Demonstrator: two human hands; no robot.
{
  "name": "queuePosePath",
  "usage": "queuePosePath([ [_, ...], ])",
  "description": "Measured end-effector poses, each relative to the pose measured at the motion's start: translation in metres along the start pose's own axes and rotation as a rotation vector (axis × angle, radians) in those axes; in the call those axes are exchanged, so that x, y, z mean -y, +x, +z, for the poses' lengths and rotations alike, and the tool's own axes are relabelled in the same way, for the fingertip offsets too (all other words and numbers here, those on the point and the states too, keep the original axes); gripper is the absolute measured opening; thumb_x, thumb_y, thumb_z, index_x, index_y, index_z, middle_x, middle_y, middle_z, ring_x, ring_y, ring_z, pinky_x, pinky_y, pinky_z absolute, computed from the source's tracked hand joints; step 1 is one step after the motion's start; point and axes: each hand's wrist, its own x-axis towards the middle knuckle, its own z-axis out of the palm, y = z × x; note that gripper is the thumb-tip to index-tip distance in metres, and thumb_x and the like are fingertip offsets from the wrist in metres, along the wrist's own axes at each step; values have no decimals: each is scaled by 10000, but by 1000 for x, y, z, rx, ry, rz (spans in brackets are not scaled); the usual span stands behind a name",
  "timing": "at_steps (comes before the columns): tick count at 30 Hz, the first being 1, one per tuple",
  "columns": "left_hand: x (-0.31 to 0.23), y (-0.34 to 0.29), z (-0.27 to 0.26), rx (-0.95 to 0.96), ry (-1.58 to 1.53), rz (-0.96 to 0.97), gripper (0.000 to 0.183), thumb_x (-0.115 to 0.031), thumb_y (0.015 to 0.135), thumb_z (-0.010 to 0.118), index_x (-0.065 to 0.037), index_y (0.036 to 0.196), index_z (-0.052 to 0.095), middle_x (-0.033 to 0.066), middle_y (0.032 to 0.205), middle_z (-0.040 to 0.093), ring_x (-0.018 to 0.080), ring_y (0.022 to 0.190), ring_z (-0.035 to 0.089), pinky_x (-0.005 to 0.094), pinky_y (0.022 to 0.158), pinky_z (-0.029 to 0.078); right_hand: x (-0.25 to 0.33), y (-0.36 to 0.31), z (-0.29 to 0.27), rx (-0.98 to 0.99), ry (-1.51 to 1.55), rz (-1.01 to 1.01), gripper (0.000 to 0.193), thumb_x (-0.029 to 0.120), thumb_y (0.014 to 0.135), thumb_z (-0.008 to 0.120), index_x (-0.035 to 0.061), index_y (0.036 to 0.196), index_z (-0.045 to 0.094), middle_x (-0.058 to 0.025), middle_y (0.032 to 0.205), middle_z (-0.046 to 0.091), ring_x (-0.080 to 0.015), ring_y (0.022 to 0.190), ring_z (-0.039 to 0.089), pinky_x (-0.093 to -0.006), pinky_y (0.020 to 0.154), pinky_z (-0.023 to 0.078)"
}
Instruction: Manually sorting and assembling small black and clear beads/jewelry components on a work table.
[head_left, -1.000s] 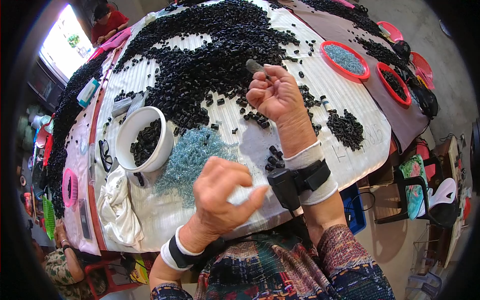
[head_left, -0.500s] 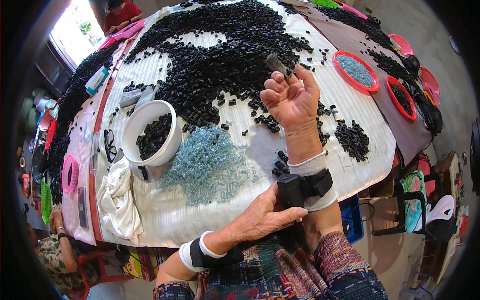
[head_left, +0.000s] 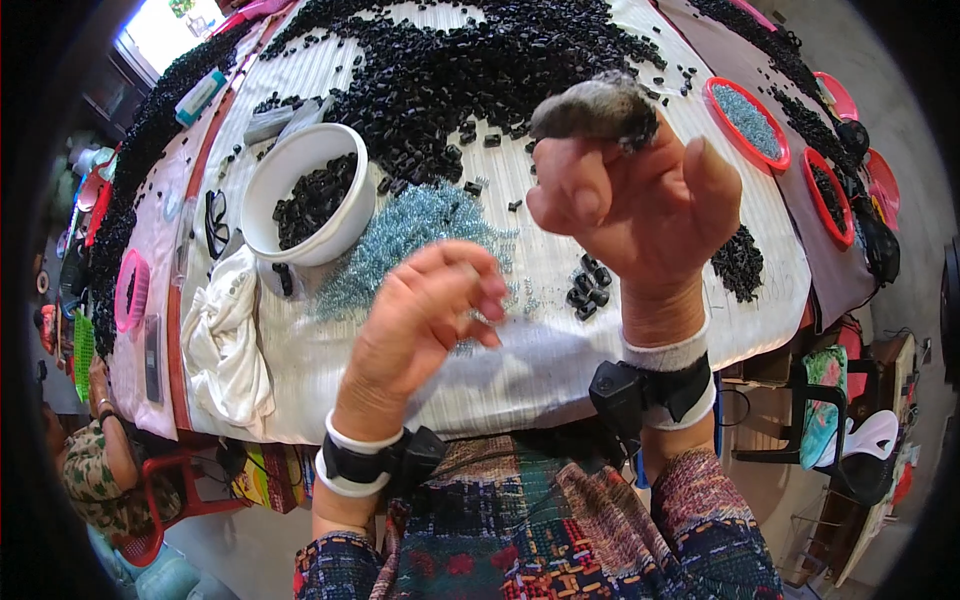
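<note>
Right of the white bucket [head_left: 345, 230], blue springs [head_left: 430, 215], left hand [head_left: 425, 315] beside them, fingers loosely bent, partly spread, right hand [head_left: 640, 190] farther right, raised palm-up, fingers curled, dark grey piece [head_left: 575, 110] there, grip unclear.

- White-covered table [head_left: 520, 385], near edge at six o'clock
- Broad spread of black pieces [head_left: 480, 80] at twelve
- Pale blue springs [head_left: 410, 235], just off the middle toward nine
- White bowl [head_left: 347, 228] at nine
- Crumpled cloth [head_left: 225, 335] at eight
- Small dark heap [head_left: 738, 268] at three
</note>
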Motion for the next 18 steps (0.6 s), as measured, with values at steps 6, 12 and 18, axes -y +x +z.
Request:
queuePosePath([
  [6, -19, -3, -12, -143, -339, 97, 173, -224, 910, 562, -67, 965, 611, 60, 856, 616, 178, 737, 604, 335, 586, 519, -8, -13, 12, -23, -297, 156, 629, 413, 868, 450, -92, 1242, 423, -116, 732, 517, -184, 702, 459, -321, 633, 357],
  [12, -16, 3, -24, -155, -405, 90, 154, -228, 914, 557, -86, 928, 614, 46, 827, 617, 176, 720, 606, 336, 579, 518, -24, -30, 3, -149, -327, 262, 635, 415, 841, 511, -114, 1189, 460, -105, 684, 516, -174, 651, 471, -304, 612, 384],
  [18, -16, 0, -23, -172, -400, 83, 137, -221, 909, 566, -94, 926, 614, 36, 827, 622, 165, 715, 607, 327, 587, 519, -24, -31, 11, -315, -325, 287, 380, 238, 829, 541, -78, 1039, 551, -76, 754, 569, -83, 632, 489, -210, 570, 387],
])
